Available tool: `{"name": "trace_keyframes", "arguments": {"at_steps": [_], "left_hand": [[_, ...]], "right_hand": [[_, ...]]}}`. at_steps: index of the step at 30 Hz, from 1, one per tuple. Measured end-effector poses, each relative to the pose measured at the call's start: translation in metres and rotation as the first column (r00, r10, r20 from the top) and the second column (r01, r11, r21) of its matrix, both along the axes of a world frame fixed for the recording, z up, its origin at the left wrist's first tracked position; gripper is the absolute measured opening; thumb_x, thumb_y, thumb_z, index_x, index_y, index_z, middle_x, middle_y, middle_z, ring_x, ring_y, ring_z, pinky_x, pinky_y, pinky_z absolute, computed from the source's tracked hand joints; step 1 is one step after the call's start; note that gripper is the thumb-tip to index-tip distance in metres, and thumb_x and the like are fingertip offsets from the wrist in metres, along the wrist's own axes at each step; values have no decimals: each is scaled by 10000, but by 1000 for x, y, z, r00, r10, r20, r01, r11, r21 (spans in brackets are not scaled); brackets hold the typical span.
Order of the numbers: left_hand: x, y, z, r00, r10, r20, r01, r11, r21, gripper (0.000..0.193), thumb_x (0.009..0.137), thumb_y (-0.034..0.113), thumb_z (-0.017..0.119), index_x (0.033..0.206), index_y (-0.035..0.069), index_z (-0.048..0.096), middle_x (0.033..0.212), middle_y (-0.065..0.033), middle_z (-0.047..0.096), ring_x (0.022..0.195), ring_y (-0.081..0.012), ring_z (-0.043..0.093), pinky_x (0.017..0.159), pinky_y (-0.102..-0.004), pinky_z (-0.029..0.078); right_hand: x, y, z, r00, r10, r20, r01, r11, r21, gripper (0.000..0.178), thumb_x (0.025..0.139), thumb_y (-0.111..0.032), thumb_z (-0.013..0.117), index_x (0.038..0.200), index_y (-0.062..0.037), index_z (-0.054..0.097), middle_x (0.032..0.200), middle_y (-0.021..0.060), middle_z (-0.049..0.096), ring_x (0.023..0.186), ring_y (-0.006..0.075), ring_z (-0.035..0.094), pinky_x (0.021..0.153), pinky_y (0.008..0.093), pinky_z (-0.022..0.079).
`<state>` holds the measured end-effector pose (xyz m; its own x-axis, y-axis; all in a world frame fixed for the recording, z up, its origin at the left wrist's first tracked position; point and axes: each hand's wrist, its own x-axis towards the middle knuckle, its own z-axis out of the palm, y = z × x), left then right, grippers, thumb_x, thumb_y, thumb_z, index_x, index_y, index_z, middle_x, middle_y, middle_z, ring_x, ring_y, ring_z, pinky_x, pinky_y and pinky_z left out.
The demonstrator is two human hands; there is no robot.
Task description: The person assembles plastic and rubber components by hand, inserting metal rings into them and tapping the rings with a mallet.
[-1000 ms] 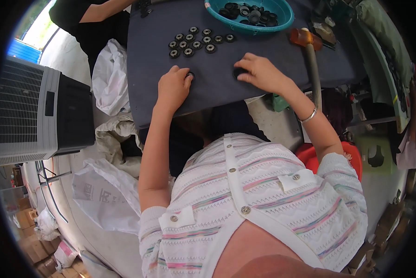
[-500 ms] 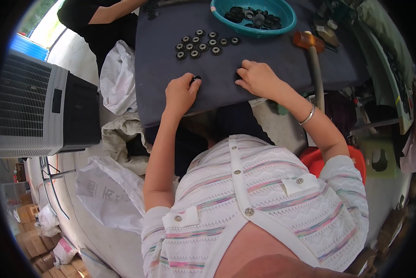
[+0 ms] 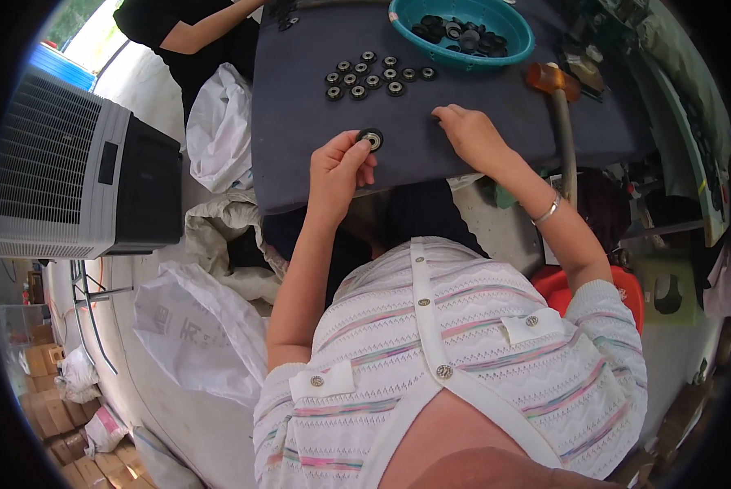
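Note:
My left hand (image 3: pixel 335 169) pinches a black roller wheel (image 3: pixel 371 140) between thumb and fingers, its round metal bearing centre facing up. Across the dark table, my right hand (image 3: pixel 474 140) has its fingertips drawn together. Something small and dark may sit at those fingertips, but I cannot make it out. Beyond both hands lies a cluster of similar bearing wheels (image 3: pixel 373 81), several of them, flat on the table. A teal plastic basin (image 3: pixel 455 59) at the far side holds loose black round parts (image 3: pixel 469 38).
A mallet with an orange head (image 3: pixel 554 80) lies on the table's right side, its handle reaching toward the near edge. Another person's arm (image 3: pixel 206 28) rests at the far left. White sacks (image 3: pixel 219 130) hang beside the table, near a large air cooler (image 3: pixel 48 163).
My left hand has turned and brought the wheel into plain sight, bearing side up. My right fingers have closed together. The whole view has shifted slightly.

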<state>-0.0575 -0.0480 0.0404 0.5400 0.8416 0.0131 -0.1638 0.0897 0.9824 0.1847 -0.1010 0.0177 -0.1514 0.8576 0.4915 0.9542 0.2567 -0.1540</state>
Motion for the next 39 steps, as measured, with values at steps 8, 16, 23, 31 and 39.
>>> {"name": "trace_keyframes", "arguments": {"at_steps": [8,16,23,31,39], "left_hand": [[4,-26,18,998,-60,30,54,983,177,211,917,151,525,1036,-8,597,741,-9,584,573,-51,517,513,-180,409],[8,-44,31,991,-76,110,37,946,321,210,901,125,552,1049,-19,586,769,-8,599,604,-54,529,552,-176,423],[5,-49,34,1000,-20,14,6,779,627,204,808,91,650,970,-15,587,744,-42,601,578,-84,535,513,-200,423],[-5,-49,44,1000,15,-10,-2,660,751,219,821,91,633,983,-41,566,761,-49,579,604,-106,522,552,-210,416],[-8,-49,40,997,71,8,-47,558,829,221,791,103,666,949,-20,573,722,-76,572,515,-141,520,480,-231,407]], "right_hand": [[-63,-35,57,232,143,-962,-483,875,14,161,846,26,550,999,15,599,818,27,537,677,93,592,612,211,514],[-71,-46,66,167,110,-980,-451,892,24,133,817,45,598,937,14,550,762,25,569,629,69,577,579,197,498],[-72,-54,74,128,139,-982,-483,873,60,241,796,73,615,1010,11,522,802,37,565,658,80,590,597,191,485],[-75,-58,78,193,173,-966,-553,832,38,337,786,43,648,1107,23,549,850,47,567,659,76,573,587,189,480],[-77,-55,80,394,363,-844,-493,859,140,274,773,24,662,1043,18,611,886,67,579,724,117,611,629,207,499]]}}
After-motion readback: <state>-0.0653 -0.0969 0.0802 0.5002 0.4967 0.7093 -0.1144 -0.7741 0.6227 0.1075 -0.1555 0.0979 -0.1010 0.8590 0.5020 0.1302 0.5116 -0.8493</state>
